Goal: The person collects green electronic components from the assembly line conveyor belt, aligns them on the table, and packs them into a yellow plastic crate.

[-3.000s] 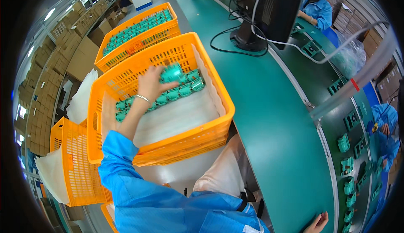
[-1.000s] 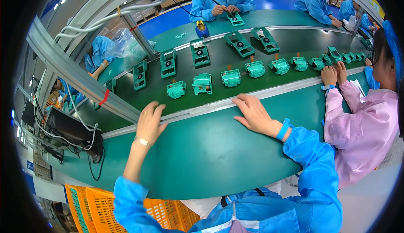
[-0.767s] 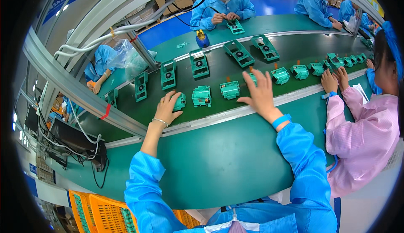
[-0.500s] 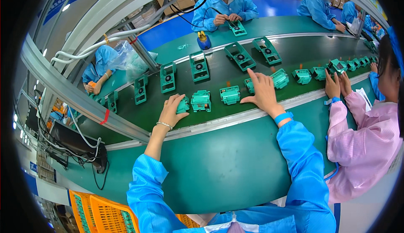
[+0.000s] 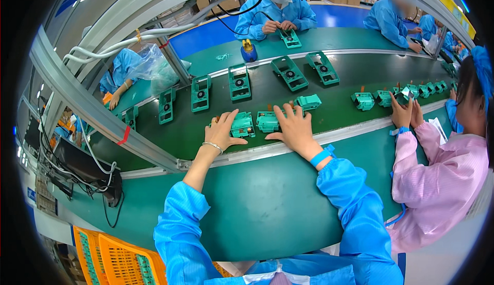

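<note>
My left hand point(image 5: 220, 135) lies low over the conveyor, thumb stretched away from its fingers, against the left end of a green plastic housing point(image 5: 243, 125). Its fingers partly cover another green piece. Spread fingers and an outstretched thumb show on my right hand point(image 5: 297, 130), which reaches over the right end of a second green housing point(image 5: 266, 122). The two housings sit close side by side between my hands. Just beyond my right fingers rests another green housing point(image 5: 309, 102). Neither hand visibly lifts anything; exact contact under the fingers is hidden.
Green frames with round black centres point(image 5: 239, 82) line the conveyor's far side. A metal rail point(image 5: 247, 154) borders the near bench. At right, a co-worker in pink point(image 5: 437, 177) handles a part. Orange crates point(image 5: 128, 259) stand lower left; a metal post point(image 5: 128, 130) slants at left.
My right hand has moved left and nearer, to the second housing. My left hand has shifted slightly right, against the first. The gap between those two housings has narrowed.
</note>
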A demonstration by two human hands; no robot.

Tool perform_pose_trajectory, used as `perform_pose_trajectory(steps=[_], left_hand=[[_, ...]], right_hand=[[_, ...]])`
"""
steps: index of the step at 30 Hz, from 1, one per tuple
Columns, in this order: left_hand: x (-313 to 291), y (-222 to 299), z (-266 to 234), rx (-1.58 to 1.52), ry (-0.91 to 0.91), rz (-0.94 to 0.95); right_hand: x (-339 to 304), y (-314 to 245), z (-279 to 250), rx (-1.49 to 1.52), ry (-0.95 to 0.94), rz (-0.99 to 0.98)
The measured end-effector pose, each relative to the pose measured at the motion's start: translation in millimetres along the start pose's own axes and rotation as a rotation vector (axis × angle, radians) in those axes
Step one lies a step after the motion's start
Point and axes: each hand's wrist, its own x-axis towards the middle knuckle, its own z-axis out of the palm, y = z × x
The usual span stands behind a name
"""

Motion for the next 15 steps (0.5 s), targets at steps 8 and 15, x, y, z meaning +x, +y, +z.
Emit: perform_pose_trajectory(steps=[8,15], left_hand=[[4.3,-0.7,-1.0,-0.092,0.066,-0.077],[-16.7,1.2,-15.2,-0.093,0.111,-0.112]], right_hand=[[13.8,2.1,0.6,0.082,-0.275,0.092],[3.8,2.5,-0.4,0.040,-0.025,-0.040]])
